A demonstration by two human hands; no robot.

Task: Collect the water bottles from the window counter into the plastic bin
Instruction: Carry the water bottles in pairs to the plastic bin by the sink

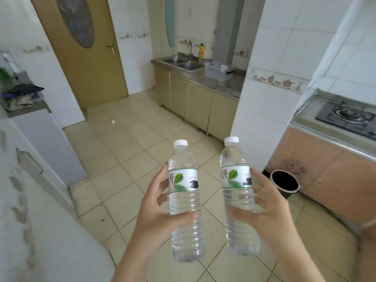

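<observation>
Two water bottles are carried upright in front of the body, one in each hand, above the tiled floor (126, 159). The left bottle (186, 202) is clamped by the left hand (160, 210), whose fingers are wrapped behind the label while the thumb is pressed across the ribbed body; the right bottle (239, 196) is gripped in the same way by the right hand (266, 208), mirrored. Both are held near mid-height, which seems chosen so that the full, capped bottles are kept balanced and vertical while being carried. They are kept just apart, not touching, so that each can be released separately. The plastic bin (217, 72) is seen well ahead on the steel counter (221, 86), just beside the double sink (181, 63); something white and a dark handle appear at its rim, but what lies inside cannot be made out at this range. The window counter is not clearly shown. It is judged that the carrying step is in hand and that the room must be crossed before the bottles can be lowered into the bin, where a loosened grip could let one be dropped
</observation>
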